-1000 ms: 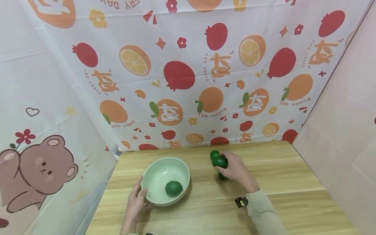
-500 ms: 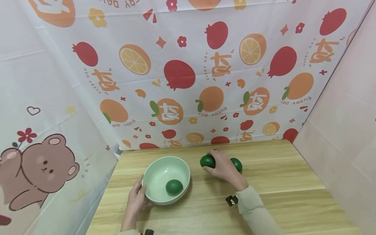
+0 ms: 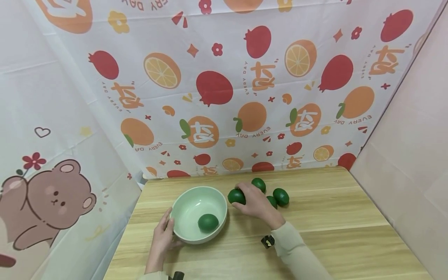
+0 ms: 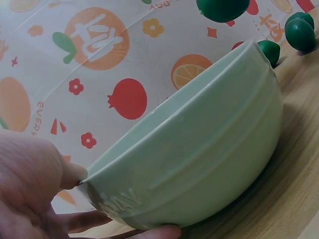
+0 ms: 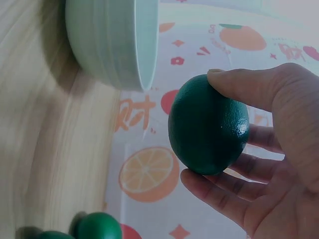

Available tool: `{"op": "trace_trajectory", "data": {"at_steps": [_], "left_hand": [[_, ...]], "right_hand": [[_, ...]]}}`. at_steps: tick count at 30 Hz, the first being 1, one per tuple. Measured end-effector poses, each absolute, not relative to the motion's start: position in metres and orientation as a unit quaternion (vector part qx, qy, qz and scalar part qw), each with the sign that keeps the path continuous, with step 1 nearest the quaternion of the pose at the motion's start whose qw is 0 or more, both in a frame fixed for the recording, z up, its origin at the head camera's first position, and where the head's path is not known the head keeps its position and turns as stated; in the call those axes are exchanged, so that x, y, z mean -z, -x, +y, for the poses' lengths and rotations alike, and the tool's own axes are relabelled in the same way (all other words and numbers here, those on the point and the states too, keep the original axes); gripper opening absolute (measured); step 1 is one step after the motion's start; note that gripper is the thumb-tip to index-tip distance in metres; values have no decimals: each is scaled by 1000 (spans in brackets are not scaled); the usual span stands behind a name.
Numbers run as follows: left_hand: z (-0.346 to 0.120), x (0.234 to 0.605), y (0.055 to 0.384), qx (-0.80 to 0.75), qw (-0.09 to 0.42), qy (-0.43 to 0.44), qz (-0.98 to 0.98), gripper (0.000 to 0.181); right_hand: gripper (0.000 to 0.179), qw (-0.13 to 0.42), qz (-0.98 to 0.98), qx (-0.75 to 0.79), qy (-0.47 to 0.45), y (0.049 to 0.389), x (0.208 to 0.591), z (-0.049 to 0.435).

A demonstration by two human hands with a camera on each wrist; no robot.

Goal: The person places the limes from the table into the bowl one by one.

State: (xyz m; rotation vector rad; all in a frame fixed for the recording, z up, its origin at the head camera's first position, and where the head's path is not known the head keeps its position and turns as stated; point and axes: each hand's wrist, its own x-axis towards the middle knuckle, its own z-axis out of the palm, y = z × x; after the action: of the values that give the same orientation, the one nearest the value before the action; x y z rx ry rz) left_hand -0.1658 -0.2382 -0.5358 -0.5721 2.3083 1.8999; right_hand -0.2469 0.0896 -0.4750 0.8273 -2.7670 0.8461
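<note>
A pale green bowl (image 3: 187,217) stands on the wooden table, with one dark green oval fruit (image 3: 208,223) inside. My left hand (image 3: 162,235) holds the bowl's left side, thumb at the rim and fingers low against the outer wall (image 4: 199,174). Just right of the bowl, my right hand (image 3: 257,204) grips another smooth, glossy oval fruit (image 5: 207,127) between thumb and fingertips. In the left wrist view this held fruit (image 4: 223,9) shows above the level of the bowl's rim.
Behind and right of my right hand lie three more green fruits: one toward the back (image 3: 259,184), one at the right (image 3: 281,197), and one partly hidden by my wrist (image 3: 272,201). A fruit-print curtain (image 3: 224,132) hangs along the table's (image 3: 332,225) back edge.
My right hand has carried the gripped fruit left from the group toward the bowl, uncovering the fruits behind it. The left hand and bowl have stayed about where they were.
</note>
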Motion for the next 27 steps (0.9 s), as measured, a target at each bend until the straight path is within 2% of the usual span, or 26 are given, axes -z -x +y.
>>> {"op": "trace_trajectory", "data": {"at_steps": [11,18,27], "left_hand": [[-239,537,166,-626,47,196,753,57],[-239,536,168,-632,50,199,747,57],[-239,533,168,-628,49,190,753,56]], "right_hand": [[51,67,-915,-251,-309,242,470,60],[55,32,-919,-252,-303,239,472,44],[56,14,-922,-244,-302,235,473,31]]}}
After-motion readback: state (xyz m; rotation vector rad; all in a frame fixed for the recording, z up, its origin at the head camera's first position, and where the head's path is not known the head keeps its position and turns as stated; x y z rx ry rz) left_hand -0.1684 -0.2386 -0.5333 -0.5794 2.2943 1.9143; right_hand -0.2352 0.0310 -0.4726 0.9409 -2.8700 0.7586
